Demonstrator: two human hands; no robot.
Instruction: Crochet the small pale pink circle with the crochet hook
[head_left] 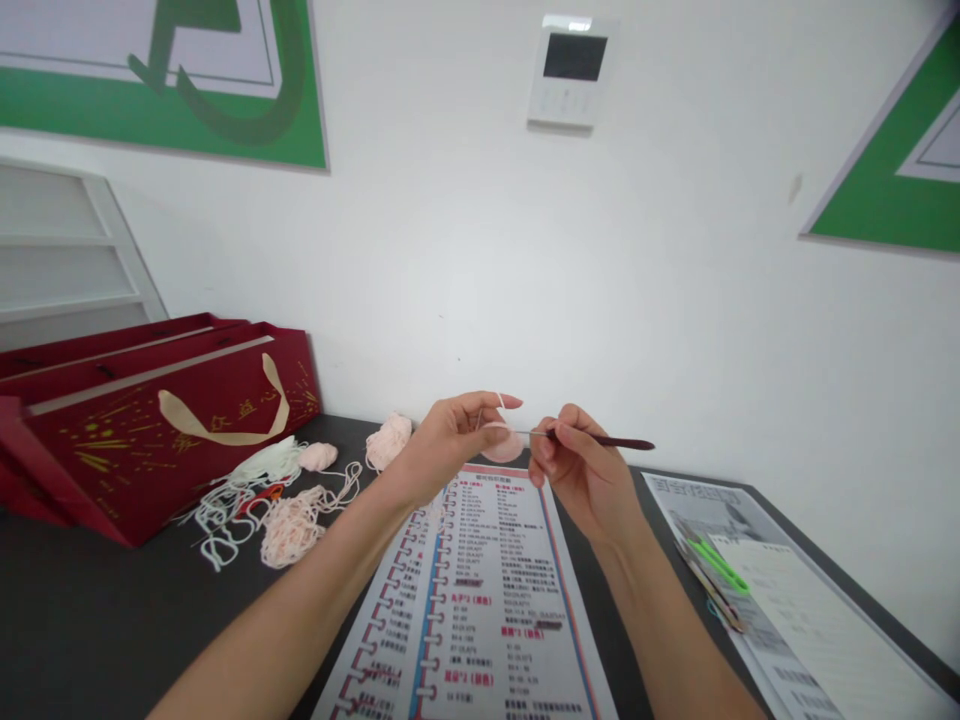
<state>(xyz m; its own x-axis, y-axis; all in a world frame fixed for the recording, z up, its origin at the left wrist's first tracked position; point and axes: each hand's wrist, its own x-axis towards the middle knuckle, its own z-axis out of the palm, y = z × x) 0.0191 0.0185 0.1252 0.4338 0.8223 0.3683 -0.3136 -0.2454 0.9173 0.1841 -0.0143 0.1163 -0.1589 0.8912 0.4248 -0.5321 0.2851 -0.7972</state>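
My left hand [465, 430] pinches a small pale pink crochet piece [502, 444] between thumb and fingers, its index finger stretched out with a strand of yarn looped over it. A crochet hook [619, 441] with a dark handle lies in my right hand [574, 450], gripped between thumb and fingers. The hook's metal shaft points left and reaches the pink piece; its tip is hidden there. Both hands are raised above a printed pattern sheet [510, 560] with rows of text.
At left stand red gift bags [247, 420] with cream ribbon handles. Beside them lie a tangle of pink yarn [292, 528], white yarn [266, 462] and a pink yarn ball [388, 440]. At right, green-handled scissors [720, 565] rest on papers [817, 610]. A white wall rises behind the dark table.
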